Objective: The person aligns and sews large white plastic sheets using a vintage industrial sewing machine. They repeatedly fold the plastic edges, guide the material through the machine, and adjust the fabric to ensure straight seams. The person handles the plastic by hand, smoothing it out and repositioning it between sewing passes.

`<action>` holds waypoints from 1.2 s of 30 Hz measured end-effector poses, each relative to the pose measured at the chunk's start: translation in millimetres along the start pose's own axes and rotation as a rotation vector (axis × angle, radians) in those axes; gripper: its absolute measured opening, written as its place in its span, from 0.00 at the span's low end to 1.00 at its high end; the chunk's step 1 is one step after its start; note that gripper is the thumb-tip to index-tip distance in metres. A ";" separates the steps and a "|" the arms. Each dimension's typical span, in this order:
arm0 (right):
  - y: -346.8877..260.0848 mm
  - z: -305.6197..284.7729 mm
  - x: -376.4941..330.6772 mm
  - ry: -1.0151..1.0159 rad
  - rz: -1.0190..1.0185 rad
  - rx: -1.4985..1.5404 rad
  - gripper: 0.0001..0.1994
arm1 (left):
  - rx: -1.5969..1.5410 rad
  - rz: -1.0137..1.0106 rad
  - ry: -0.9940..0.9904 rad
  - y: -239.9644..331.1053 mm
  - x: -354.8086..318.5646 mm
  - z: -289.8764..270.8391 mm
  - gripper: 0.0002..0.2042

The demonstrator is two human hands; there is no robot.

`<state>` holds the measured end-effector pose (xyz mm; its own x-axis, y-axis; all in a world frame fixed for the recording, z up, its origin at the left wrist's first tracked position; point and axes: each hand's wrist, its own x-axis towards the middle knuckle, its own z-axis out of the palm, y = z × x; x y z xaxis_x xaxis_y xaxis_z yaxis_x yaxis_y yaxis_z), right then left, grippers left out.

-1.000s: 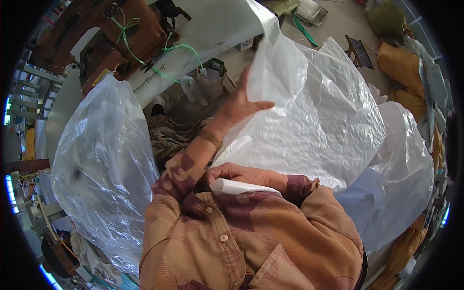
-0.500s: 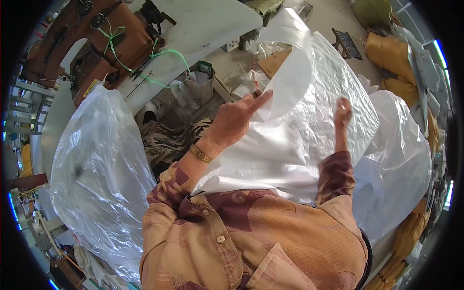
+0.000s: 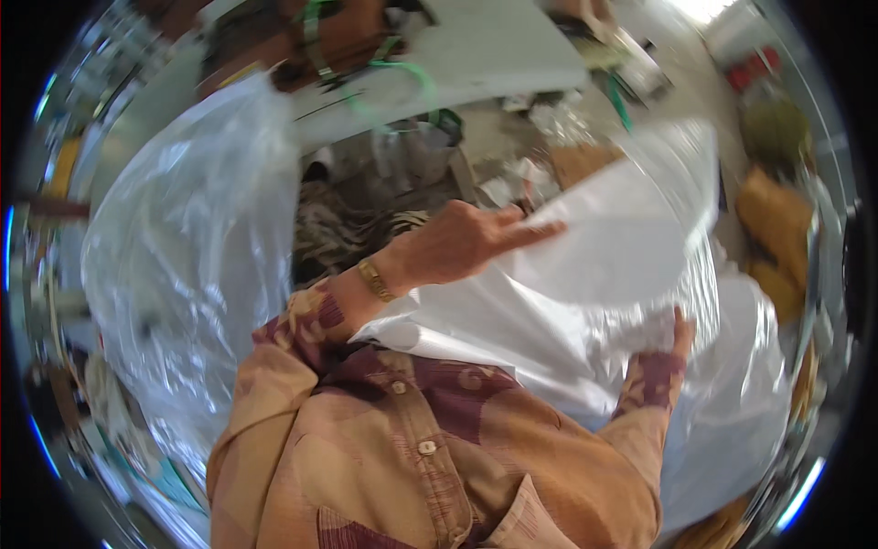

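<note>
My left hand [image 3: 466, 242], with a watch-like band at its wrist, grips the near-left edge of a white plastic sheet [image 3: 613, 238]. Its index finger lies straight along that edge. The sheet is shiny and half see-through, lifted at its far end, and spreads across my lap in creased folds. Low at the sheet's right side is my right hand [image 3: 682, 331]. One finger shows; the others are hidden or blurred, so its grip is not clear.
On the left stands a big clear plastic bag [image 3: 192, 247]. Beyond it, a brown sewing machine [image 3: 283, 46] with green cord sits on a pale table [image 3: 494, 64]. Another white plastic heap [image 3: 741, 366] lies at right, near tan bundles [image 3: 777, 220].
The view has shifted, and the sheet's raised far part has swung right and downward. My right hand has moved lower, close to the sheet's right side. My left hand keeps the sheet's edge.
</note>
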<state>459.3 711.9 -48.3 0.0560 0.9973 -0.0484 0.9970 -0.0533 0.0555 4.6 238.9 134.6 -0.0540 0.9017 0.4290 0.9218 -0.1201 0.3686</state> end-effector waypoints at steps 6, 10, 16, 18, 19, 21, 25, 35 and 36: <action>24.9 15.0 3.2 0.056 -0.003 -0.170 0.36 | 0.157 0.194 0.087 14.8 1.8 -30.4 0.31; 5.6 1.1 15.8 0.098 -0.054 -0.225 0.32 | 0.226 0.217 0.211 28.7 5.5 -50.8 0.35; 8.6 10.8 9.0 0.148 -0.068 -0.251 0.26 | 0.166 0.200 0.228 38.2 -1.2 -70.3 0.37; 10.9 16.4 4.6 0.170 -0.074 -0.260 0.24 | 0.035 0.167 0.195 41.5 -1.8 -78.4 0.40; 12.9 19.1 2.3 0.184 -0.077 -0.259 0.23 | -0.027 0.156 0.184 42.9 -0.6 -83.0 0.42; -0.4 21.9 1.7 0.228 -0.125 -0.269 0.21 | -0.058 0.098 0.189 44.0 -5.5 -83.6 0.44; 25.0 62.3 -22.5 0.233 -0.196 0.069 0.19 | -0.226 0.105 0.252 46.6 -10.8 -81.8 0.47; -144.7 16.6 -120.1 0.385 -0.669 0.611 0.22 | -0.478 0.033 0.370 52.8 -56.2 -93.8 0.25; -174.6 -8.3 -134.4 0.389 -0.741 0.637 0.22 | -0.534 0.028 0.396 54.1 -61.8 -97.7 0.22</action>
<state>277.3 587.6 -43.3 -0.4875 0.7329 0.4745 0.6244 0.6725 -0.3973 20.3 136.1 208.6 -0.2641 0.6866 0.6773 0.6137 -0.4221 0.6672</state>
